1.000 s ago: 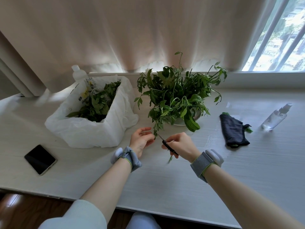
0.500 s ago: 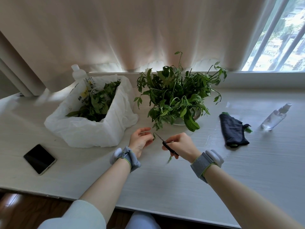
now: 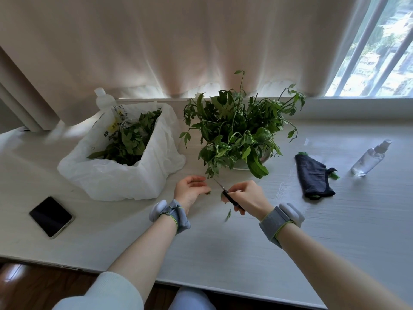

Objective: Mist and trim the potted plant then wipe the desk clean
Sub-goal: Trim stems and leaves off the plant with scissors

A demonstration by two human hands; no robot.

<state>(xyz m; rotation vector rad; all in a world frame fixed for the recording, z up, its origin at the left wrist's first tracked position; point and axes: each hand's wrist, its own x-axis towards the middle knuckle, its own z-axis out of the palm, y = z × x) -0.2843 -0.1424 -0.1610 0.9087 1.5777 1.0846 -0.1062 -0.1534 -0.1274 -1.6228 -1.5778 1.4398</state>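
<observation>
Right hand gripping small black-handled scissors, blades pointing up-left toward leafy green potted plant near desk's back edge. Left hand, nearer drooping stems, lying half-open, cradling green clipping.

White desk: phone, plastic bag, potted plant, dark cloth, spray bottle.
</observation>
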